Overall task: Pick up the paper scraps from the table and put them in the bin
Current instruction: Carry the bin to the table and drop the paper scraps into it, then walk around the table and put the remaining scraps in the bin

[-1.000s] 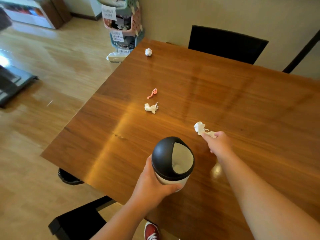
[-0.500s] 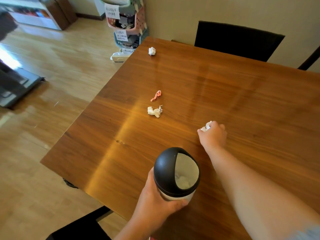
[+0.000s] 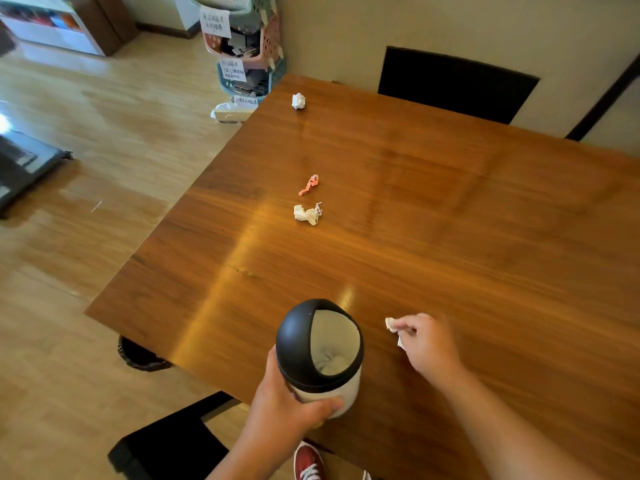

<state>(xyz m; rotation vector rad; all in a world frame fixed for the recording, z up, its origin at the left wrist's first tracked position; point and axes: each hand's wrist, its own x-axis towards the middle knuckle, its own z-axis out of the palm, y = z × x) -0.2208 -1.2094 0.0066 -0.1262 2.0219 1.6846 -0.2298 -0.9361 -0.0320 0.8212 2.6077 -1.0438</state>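
Note:
A small white bin (image 3: pixel 320 355) with a black domed lid stands near the front edge of the wooden table (image 3: pixel 450 220); my left hand (image 3: pixel 291 415) grips its lower body. Crumpled paper lies inside its opening. My right hand (image 3: pixel 427 344) hovers just right of the bin, pinching a white paper scrap (image 3: pixel 391 323) that pokes out from the fingers. Further back on the table lie a cream crumpled scrap (image 3: pixel 306 214), an orange twisted scrap (image 3: pixel 308 185) and a white paper ball (image 3: pixel 298 100) near the far left corner.
A black chair (image 3: pixel 457 84) stands behind the table against the wall, and another black seat (image 3: pixel 166 448) is at the front left. Stacked plastic baskets (image 3: pixel 246 46) stand on the floor beyond the table's far corner. A dark bin (image 3: pixel 138 356) sits under the table's left edge.
My right hand closed over the white scrap on the table, lifted it and drew it back toward the bin. My left hand kept hold of the bin.

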